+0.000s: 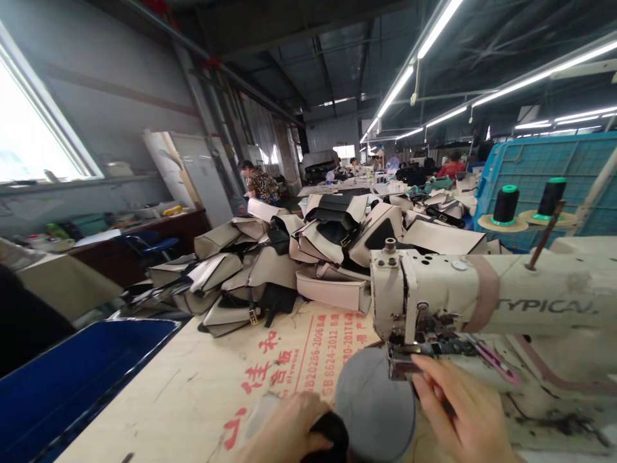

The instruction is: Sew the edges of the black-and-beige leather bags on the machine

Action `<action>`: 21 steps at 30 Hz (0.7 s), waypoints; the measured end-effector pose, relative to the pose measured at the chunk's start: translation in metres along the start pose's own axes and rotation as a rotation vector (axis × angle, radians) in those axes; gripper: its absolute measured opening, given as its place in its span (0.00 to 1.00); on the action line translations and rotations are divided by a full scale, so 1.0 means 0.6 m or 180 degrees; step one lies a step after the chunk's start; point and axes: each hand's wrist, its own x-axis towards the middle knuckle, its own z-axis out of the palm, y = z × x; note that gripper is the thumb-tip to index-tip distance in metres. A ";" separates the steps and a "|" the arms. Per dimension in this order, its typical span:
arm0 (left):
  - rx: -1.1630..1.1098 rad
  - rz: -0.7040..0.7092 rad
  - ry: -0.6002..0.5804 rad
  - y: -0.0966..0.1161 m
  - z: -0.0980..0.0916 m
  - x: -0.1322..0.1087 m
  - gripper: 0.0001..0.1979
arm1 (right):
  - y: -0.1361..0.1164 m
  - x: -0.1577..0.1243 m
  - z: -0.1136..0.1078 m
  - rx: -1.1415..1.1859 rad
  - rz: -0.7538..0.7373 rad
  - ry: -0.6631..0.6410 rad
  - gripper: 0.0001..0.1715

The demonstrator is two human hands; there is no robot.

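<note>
My left hand [294, 427] is closed on a dark piece of material [330, 434] low in the view; its full shape is cut off and partly hidden by my fingers. A pale piece [263, 411] shows behind that hand. My right hand [463, 405] is at the needle end of a sewing machine [434, 283], its thumb and index finger bent close together against the metal block [402, 363] under the head. What those fingers pinch, if anything, is hidden. Between both hands stands a round grey surface [378, 405], directly below the needle area.
A heap of cream and black bags [260, 270] lies behind on the plywood tabletop [193, 386]. Left of the table is a blue bin [87, 379]. Black thread spools [506, 204] stand behind the machine, before a blue mesh cage [554, 167]. A person [263, 183] is farther back.
</note>
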 end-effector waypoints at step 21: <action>0.1119 0.0451 0.0821 0.123 -0.166 0.051 0.11 | -0.009 0.002 0.142 0.0175 0.1338 0.0622 0.10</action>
